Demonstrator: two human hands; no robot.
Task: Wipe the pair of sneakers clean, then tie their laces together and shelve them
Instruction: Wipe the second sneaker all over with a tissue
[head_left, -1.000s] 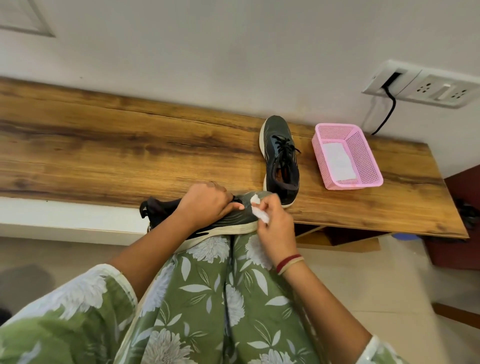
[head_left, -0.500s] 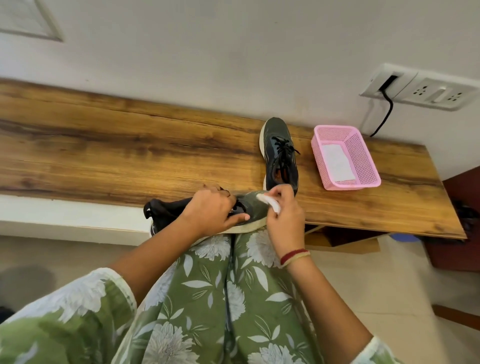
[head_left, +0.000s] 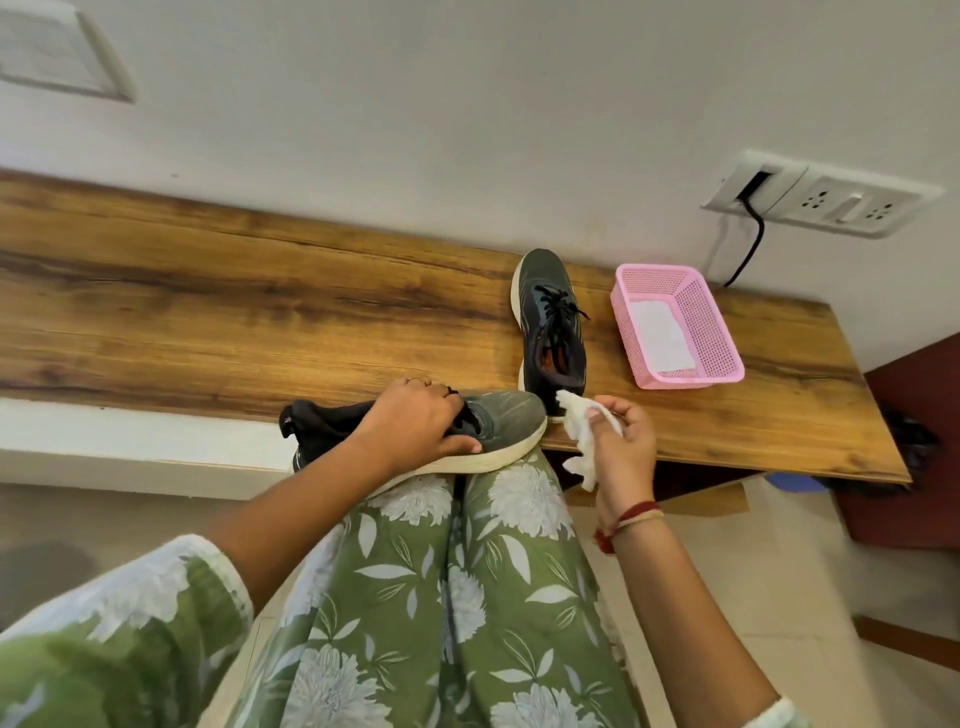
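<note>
Seated person cleaning footwear at a long wood-grain bench (head_left: 208, 312) set against a pale wall (head_left: 467, 104). A white socket panel (head_left: 831, 200) is fixed to the wall above the right end of the bench, with a black cable (head_left: 750, 249) hanging from it. Pale floor tiles (head_left: 727, 571) show below. Near the right end of the bench stands a pink mesh basket (head_left: 711, 327) with a white sheet (head_left: 657, 338) lying flat inside it. Just left of the basket, the sneaker on the bench (head_left: 553, 332) stands upright, toe towards the wall. It is dark with a cream sole and black laces. The sneaker on the lap (head_left: 511, 415) lies crosswise on green floral trousers (head_left: 467, 597), at the near edge of the bench. Its grey-green toe points right and its black heel points left, with the cream sole facing the viewer. The left hand (head_left: 415, 421) grips this sneaker over the lace area, fingers curled across the top and thumb pressed along the side above the sole. The right hand (head_left: 623, 447), a red thread band (head_left: 631, 517) at its wrist, pinches a crumpled white wipe (head_left: 582, 426) between thumb and fingers. It holds the wipe just beside the toe, with a narrow gap between them.
</note>
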